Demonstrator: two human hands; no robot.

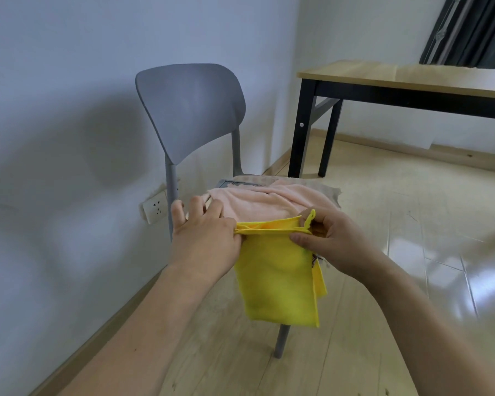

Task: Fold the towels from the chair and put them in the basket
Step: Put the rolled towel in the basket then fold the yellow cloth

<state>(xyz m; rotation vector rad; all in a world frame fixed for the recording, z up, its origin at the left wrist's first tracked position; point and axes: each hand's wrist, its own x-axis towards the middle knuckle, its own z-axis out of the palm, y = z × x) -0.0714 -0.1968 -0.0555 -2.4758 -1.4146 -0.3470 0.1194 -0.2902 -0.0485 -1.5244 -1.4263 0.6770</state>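
A yellow towel (277,275) hangs doubled over in front of the grey chair (192,110). My left hand (206,238) pinches its top edge at the left corner. My right hand (329,238) grips the top edge at the right corner, where a small yellow loop sticks up. Behind my hands a pink towel (266,204) lies crumpled on the chair seat, on top of a beige towel (323,190) and a grey patterned one (235,184). No basket is in view.
A wooden table with black legs (412,81) stands at the back right. Dark curtains (469,30) hang above it. A white wall socket (155,208) sits low on the wall to the left of the chair. Glossy light floor (412,267) spreads to the right.
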